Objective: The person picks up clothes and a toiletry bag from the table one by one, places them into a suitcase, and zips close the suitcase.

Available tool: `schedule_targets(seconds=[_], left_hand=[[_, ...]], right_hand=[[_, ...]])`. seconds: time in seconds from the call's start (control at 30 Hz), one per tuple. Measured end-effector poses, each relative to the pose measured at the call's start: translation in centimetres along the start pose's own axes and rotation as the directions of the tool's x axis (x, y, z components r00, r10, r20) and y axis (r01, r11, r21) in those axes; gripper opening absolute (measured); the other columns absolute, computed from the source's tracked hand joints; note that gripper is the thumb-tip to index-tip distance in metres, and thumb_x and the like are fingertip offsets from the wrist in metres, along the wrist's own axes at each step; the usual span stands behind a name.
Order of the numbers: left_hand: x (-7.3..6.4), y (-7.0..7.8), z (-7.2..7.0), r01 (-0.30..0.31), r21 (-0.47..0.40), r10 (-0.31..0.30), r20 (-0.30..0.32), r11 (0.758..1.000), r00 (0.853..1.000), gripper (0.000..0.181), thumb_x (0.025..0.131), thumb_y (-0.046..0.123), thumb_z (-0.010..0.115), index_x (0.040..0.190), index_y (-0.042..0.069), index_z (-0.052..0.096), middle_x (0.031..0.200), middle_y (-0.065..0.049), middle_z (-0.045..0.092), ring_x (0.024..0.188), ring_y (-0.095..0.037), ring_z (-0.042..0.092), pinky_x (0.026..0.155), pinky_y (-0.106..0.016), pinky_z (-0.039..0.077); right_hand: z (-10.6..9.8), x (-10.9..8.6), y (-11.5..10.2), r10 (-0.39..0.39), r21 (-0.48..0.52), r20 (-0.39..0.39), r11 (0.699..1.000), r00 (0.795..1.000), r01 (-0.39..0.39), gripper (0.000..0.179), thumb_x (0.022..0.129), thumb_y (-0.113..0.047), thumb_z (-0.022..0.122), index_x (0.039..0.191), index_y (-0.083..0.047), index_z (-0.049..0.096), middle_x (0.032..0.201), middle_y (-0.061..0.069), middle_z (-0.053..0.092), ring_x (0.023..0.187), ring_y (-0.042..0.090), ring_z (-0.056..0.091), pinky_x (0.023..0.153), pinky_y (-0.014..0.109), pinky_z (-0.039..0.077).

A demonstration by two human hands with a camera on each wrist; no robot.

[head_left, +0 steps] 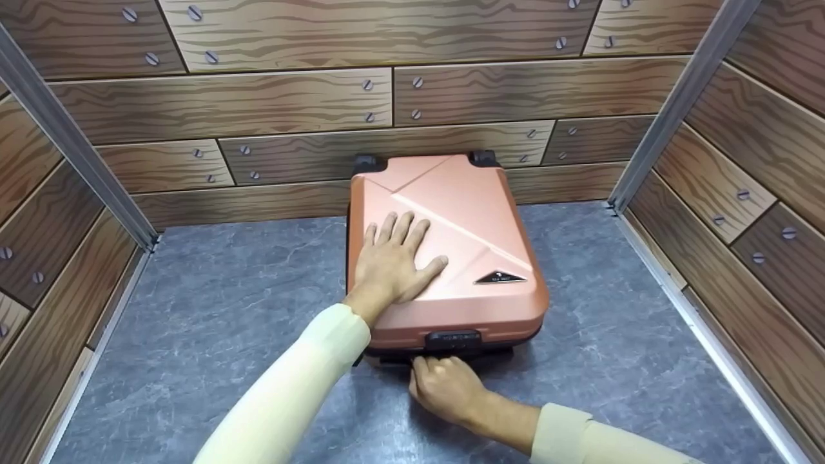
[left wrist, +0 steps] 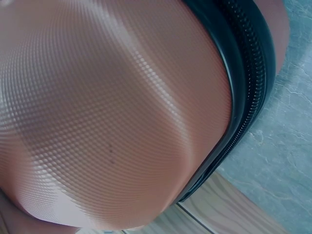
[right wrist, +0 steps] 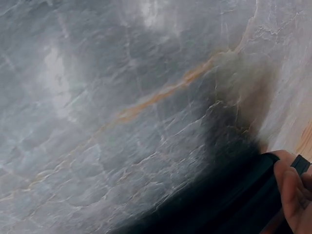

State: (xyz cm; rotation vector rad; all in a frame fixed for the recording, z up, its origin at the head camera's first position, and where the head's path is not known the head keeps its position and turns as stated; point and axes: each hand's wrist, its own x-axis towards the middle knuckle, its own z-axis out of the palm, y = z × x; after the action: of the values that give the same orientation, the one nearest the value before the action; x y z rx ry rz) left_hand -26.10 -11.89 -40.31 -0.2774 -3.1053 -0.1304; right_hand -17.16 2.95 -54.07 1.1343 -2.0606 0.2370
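Note:
A rose-gold hard-shell suitcase (head_left: 451, 212) lies flat on the floor, its two black wheels towards the back wall. My left hand (head_left: 390, 267) rests on the suitcase's upper shell with fingers spread. The left wrist view shows the textured shell (left wrist: 122, 117) and a black zipper (left wrist: 253, 68) along its edge. At the near end, below the black combination lock (head_left: 453, 339), is my right hand (head_left: 448, 390) with curled fingers. In the right wrist view, its fingers (right wrist: 291, 192) pinch a small black tab (right wrist: 300, 164) beside the suitcase's dark edge; what the tab belongs to is unclear.
Grey marbled flooring (head_left: 245, 322) surrounds the suitcase. A wood-plank-patterned wall (head_left: 309, 103) stands close behind the wheels. Similar panels rise at both sides, with metal posts (head_left: 683, 103) at the corners.

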Motion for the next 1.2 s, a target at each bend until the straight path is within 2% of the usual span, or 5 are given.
schedule_targets(seconds=[0.17, 0.77, 0.97, 1.2], left_hand=[[0.0, 0.0, 0.0, -0.005, 0.001, 0.005, -0.006, 1.000, 1.000, 0.082, 0.094, 0.077, 0.019, 0.161, 0.030, 0.015, 0.169, 0.000, 0.012, 0.156, -0.027, 0.007, 0.124, -0.052, 0.004], [0.0, 0.0, 0.0, -0.005, 0.009, 0.005, 0.004, 1.000, 1.000, 0.082, 0.093, 0.077, 0.017, 0.161, 0.031, 0.012, 0.169, -0.001, 0.010, 0.156, -0.027, 0.004, 0.124, -0.052, 0.003], [-0.1, 0.0, 0.0, -0.002, 0.008, 0.002, 0.003, 1.000, 1.000, 0.082, 0.093, 0.077, 0.019, 0.161, 0.031, 0.011, 0.169, 0.000, 0.009, 0.156, -0.027, 0.005, 0.124, -0.052, 0.003], [0.0, -0.1, 0.0, -0.007, -0.010, 0.007, -0.003, 1.000, 1.000, 0.083, 0.093, 0.077, 0.020, 0.161, 0.030, 0.012, 0.169, -0.001, 0.009, 0.156, -0.026, 0.004, 0.124, -0.052, 0.002]], right_hand=[[0.3, 0.3, -0.6, 0.004, 0.014, 0.003, 1.000, 1.000, -0.004, 0.021, 0.072, -0.016, 0.072, 0.070, -0.012, 0.051, 0.054, -0.002, 0.053, 0.040, 0.014, 0.052, 0.035, 0.029, 0.039], [0.7, 1.4, -2.1, 0.028, -0.033, 0.027, 0.999, 0.999, -0.027, 0.024, 0.073, -0.020, 0.072, 0.069, -0.013, 0.050, 0.052, -0.002, 0.052, 0.039, 0.012, 0.050, 0.037, 0.028, 0.042], [0.8, 1.8, -2.7, 0.049, -0.033, 0.048, 0.998, 0.998, -0.047, 0.022, 0.074, -0.021, 0.074, 0.072, -0.012, 0.054, 0.054, -0.001, 0.053, 0.040, 0.013, 0.051, 0.038, 0.028, 0.043], [0.7, 2.7, -3.8, 0.107, -0.037, 0.092, 0.994, 0.990, -0.104, 0.024, 0.076, -0.022, 0.076, 0.072, -0.012, 0.055, 0.055, 0.000, 0.055, 0.042, 0.015, 0.054, 0.039, 0.030, 0.045]])
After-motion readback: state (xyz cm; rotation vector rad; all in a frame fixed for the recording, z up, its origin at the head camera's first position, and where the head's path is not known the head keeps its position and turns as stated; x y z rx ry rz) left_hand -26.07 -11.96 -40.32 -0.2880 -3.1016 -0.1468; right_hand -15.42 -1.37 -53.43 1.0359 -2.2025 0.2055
